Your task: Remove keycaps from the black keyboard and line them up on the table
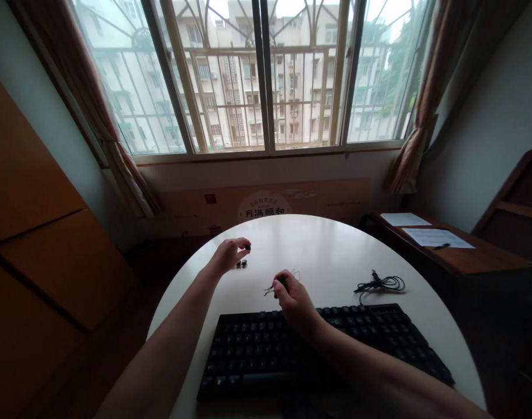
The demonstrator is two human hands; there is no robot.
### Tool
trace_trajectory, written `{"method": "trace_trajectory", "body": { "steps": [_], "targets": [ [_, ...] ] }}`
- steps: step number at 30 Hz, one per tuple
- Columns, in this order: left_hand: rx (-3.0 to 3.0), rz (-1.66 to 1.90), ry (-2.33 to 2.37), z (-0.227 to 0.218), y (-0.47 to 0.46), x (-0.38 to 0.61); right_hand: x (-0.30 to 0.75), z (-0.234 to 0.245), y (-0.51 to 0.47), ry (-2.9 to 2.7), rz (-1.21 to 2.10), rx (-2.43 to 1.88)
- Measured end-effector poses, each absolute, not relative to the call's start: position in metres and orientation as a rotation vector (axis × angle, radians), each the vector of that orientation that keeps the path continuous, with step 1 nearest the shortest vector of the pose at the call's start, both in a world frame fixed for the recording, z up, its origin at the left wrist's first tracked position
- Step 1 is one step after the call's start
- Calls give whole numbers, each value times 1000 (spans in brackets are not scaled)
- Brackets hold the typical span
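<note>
I see my left arm stretched far forward, the left hand (228, 255) palm down, its fingers (242, 243) pinched together at the tips. My right forearm comes in from the lower right, and the right hand (294, 299) is curled closed, knuckles up.

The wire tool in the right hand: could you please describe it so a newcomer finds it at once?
On the round white table, just beyond the black keyboard, the right hand pinches the wire tool. Unlike the black cable to its right, it is thin bent wire.
</note>
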State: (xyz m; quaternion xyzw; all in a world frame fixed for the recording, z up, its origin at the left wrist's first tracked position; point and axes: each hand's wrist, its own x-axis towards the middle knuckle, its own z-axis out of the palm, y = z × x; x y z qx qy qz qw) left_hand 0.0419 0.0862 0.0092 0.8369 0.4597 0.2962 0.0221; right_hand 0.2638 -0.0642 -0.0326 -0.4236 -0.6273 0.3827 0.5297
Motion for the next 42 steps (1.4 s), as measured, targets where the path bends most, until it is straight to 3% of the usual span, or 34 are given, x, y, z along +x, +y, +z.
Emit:
{"method": "trace_trajectory", "body": {
  "steps": [20, 42],
  "targets": [
    [2831, 528, 1548, -34, 84, 44, 264, -32, -69, -1495, 999, -1038],
    [2747, 432, 1668, -31, 83, 41, 265, -29, -70, -1518, 982, -1053]
  ]
}}
